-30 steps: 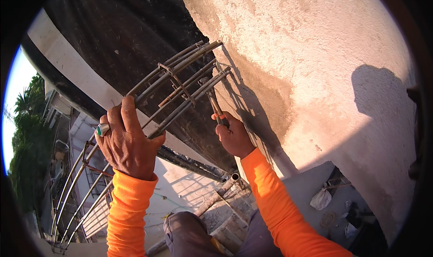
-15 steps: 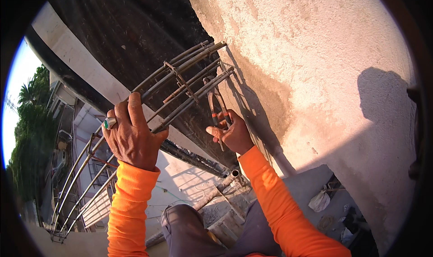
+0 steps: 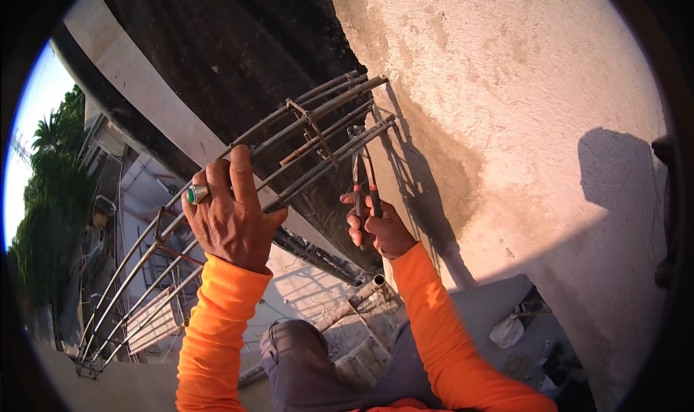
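A long cage of steel reinforcing bars (image 3: 318, 116) runs from the lower left up to the rough wall. My left hand (image 3: 235, 217), with a green-stoned ring on one finger, is wrapped over its bars near the middle. In my right hand (image 3: 390, 233) is a pair of end-cutting pincers (image 3: 375, 201), held by dark handles with red bands. Their jaws are up against the lower bars near the cage's end; whether they grip a tie wire there is too small to tell. A bent stirrup (image 3: 312, 126) crosses the bars just left of the jaws.
The rough plastered wall (image 3: 520, 87) rises at the right, with shadows on it. Behind the cage hangs a black sheet (image 3: 217, 43) beside a pale concrete band (image 3: 137, 58). Below are a metal pipe (image 3: 379, 280) and a white bag (image 3: 508, 332). Trees (image 3: 47, 188) stand far left.
The view has shifted, so the cage and both hands appear farther right. The pincers have turned more upright, and their handles are closer together. My left hand keeps its hold on the bars.
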Demonstrator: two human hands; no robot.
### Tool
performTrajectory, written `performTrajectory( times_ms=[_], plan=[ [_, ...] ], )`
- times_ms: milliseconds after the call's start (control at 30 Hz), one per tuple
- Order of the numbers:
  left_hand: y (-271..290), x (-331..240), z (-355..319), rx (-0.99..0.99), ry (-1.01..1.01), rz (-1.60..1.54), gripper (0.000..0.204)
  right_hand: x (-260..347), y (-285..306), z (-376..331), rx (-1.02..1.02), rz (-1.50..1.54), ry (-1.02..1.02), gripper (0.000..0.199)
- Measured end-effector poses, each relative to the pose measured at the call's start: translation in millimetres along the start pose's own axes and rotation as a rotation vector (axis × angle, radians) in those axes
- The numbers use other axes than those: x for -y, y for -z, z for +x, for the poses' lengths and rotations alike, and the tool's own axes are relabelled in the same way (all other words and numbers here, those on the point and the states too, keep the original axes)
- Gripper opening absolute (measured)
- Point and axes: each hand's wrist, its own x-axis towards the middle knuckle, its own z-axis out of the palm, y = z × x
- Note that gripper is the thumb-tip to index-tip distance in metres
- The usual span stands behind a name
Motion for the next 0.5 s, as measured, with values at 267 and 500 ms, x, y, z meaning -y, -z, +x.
performTrajectory(
  times_ms=[267,500],
  plan=[
    [6,-1,1,0.012,-0.007,0.034,0.108,-7,18,17,-0.174,-0.600,0.305,0.061],
    [0,3,-1,0.013,-0.003,-0.009,0.108,30,30,3,-0.117,-0.528,0.124,0.045]
  ],
)
